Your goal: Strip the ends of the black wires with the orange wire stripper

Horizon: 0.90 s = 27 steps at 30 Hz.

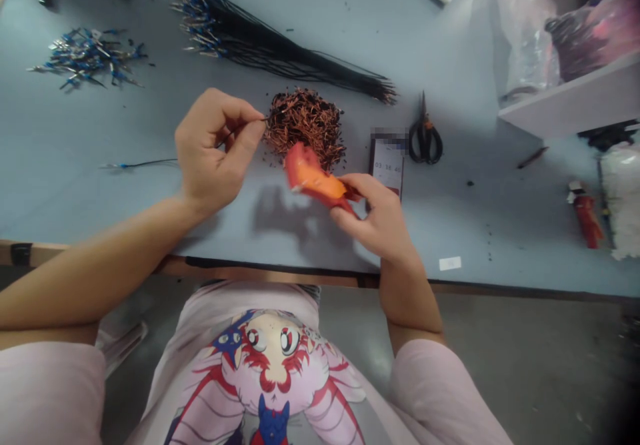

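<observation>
Pinching a thin black wire (150, 161) between thumb and fingertips, the left hand (215, 148) holds its end just left of a heap of copper wire scraps (305, 125), with the wire's blue tip trailing left. The right hand (373, 211) grips a folded orange-red rubber pad (313, 175) beside the heap. Farther out on the tabletop (475, 231): a bundle of blue-tipped black wires (280, 51) far, loose blue terminals (85, 58) far left, a phone (387, 165) and black-handled scissors (425, 135) right.
</observation>
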Tool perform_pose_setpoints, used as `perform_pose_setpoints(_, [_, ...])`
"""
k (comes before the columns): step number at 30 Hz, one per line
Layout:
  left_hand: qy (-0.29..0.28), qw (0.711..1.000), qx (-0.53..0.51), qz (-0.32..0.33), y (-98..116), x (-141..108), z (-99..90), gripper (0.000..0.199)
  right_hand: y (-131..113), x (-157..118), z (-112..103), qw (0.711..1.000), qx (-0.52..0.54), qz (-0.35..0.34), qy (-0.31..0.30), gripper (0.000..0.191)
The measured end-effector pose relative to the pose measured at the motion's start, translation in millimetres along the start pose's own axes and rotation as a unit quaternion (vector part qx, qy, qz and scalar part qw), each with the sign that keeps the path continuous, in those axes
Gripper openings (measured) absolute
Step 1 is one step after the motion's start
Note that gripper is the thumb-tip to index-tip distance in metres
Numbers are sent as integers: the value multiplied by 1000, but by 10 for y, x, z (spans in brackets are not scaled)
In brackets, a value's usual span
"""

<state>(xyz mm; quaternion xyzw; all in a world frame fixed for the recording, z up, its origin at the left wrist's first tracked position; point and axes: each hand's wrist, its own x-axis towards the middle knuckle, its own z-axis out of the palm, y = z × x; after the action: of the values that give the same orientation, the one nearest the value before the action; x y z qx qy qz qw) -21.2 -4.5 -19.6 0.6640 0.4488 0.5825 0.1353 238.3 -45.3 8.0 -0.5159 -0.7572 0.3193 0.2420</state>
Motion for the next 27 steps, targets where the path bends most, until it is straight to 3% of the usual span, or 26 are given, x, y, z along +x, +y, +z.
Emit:
perform_pose_setpoints(2, [20,999,-29,4,13,-6,13,17,39,13,-58,986,152,67,-7,30])
perform_pose_setpoints(3, [21,999,-44,10,21,-18,26,17,51,22,-65,965,245,94,-26,30])
perform_pose_setpoints(5, [-3,998,-67,16,45,-60,57,16,54,39,-36,895,420,132,-73,36])
perform_pose_setpoints(7, [-60,995,-78,12,81,-119,89,14,31,47,35,821,531,167,-127,43])
perform_pose_setpoints(10, [-126,987,-97,-8,143,-203,124,12,-20,29,162,758,593,205,-180,46])
perform_pose_setpoints(20, [-182,967,-153,-92,201,-272,145,7,12,-19,274,720,644,162,-201,48])
perform_pose_setpoints(27, [-218,953,-167,-126,211,-306,160,11,30,-27,338,719,626,180,-242,56])
